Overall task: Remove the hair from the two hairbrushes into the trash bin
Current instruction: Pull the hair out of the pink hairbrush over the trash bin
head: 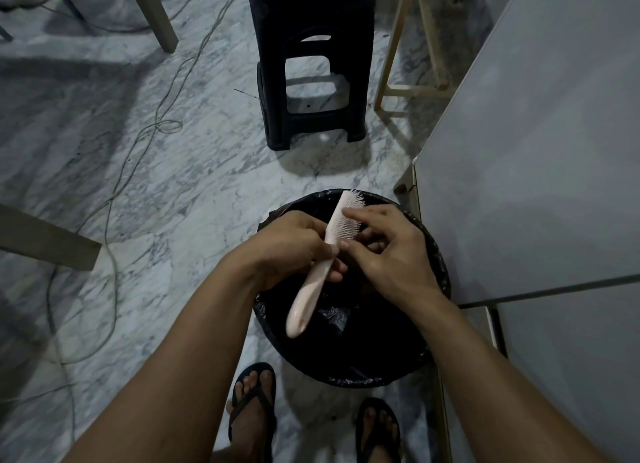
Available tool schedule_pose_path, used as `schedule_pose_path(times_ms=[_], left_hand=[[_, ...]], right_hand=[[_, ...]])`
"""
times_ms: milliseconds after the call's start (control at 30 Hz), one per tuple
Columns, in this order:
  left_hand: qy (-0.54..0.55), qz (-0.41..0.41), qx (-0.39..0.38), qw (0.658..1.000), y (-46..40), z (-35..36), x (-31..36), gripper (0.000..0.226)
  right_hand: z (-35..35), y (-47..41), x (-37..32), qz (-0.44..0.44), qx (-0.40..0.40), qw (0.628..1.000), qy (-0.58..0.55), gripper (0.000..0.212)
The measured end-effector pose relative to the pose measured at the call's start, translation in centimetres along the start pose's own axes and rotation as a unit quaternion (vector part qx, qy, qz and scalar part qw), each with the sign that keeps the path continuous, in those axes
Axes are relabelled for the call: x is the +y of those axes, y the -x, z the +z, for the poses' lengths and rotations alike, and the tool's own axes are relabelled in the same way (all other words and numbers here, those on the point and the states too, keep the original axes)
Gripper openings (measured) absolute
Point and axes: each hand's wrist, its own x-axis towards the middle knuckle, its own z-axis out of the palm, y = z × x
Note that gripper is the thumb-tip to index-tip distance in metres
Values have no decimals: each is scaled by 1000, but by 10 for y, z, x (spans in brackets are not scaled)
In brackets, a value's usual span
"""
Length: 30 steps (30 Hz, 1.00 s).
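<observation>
A pale pink hairbrush point(313, 289) is held over a round trash bin point(349, 358) lined with a black bag. My left hand point(287, 251) grips the brush around the neck, handle pointing down toward me, bristles facing right. My right hand point(388, 255) is at the bristles, with fingertips pinched into them near the head; any hair between the fingers is too small to make out. Only this one brush is in view.
A black plastic stool point(311, 64) stands beyond the bin on the marble floor. A grey cabinet point(536, 151) fills the right side. Wooden furniture legs point(408, 47) and loose cables point(138, 151) lie around. My sandalled feet point(252, 410) stand just before the bin.
</observation>
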Motion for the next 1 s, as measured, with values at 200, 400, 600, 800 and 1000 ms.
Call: schedule_pose_path(times_ms=[200,400,600,800,1000], left_hand=[[-72,-11,-17,997,1,-1,-5,23],[-101,-14,45,994,-5,-5,-3,29],[-132,15,46,990,1,3,3,26],[-128,19,33,991,3,9,7,27],[-130,4,52,990,1,5,8,26]], right_hand=[[3,-2,2,42,49,998,21,10],[-8,-11,12,112,125,986,5,16],[-3,-8,7,70,53,996,-33,28],[-5,-10,9,96,147,982,-75,19],[-9,-16,20,208,190,951,-124,16]])
